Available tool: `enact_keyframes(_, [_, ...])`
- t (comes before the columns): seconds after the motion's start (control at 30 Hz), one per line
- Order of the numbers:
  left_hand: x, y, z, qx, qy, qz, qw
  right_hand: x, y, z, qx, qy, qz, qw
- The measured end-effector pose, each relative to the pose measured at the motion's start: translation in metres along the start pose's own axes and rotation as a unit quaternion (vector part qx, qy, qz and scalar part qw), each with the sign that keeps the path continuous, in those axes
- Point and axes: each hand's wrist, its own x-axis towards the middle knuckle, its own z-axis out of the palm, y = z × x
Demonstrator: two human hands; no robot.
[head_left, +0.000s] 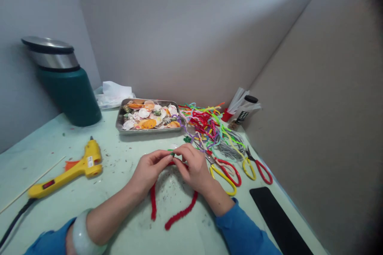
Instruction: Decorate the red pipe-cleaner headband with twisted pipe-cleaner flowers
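My left hand [149, 169] and my right hand [193, 167] meet over the middle of the table, fingertips pinched together. Between them runs a fuzzy red pipe cleaner [181, 216], bent into an arch, its two ends hanging toward me. A small bit of green pipe cleaner [171, 153] shows at the pinching fingertips; how it joins the red one is hidden. Just beyond my right hand lies a small dark green piece [187, 139]. Scissors with red and yellow handles [225, 179] lie close to my right wrist.
A yellow glue gun [76, 168] with a cord and a thin stick [38, 179] lie left. Behind are a green bottle [70, 95], a metal tray [149, 131] of shells and a pipe cleaner pile [206, 123]. Rightward: second scissors [259, 167], a jar [245, 111], a black strip [278, 219].
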Motion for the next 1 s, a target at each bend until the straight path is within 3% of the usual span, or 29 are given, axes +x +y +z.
enact_keyframes(0.47, [0.002, -0.002, -0.004, 0.013, 0.005, -0.027, 1.000, -0.006, 0.002, 0.010, -0.040, 0.037, -0.024, 0.998])
enact_keyframes(1.0, [0.000, 0.003, 0.000, -0.033, -0.005, -0.001, 0.999, -0.009, 0.002, 0.017, 0.054, 0.056, 0.021, 0.997])
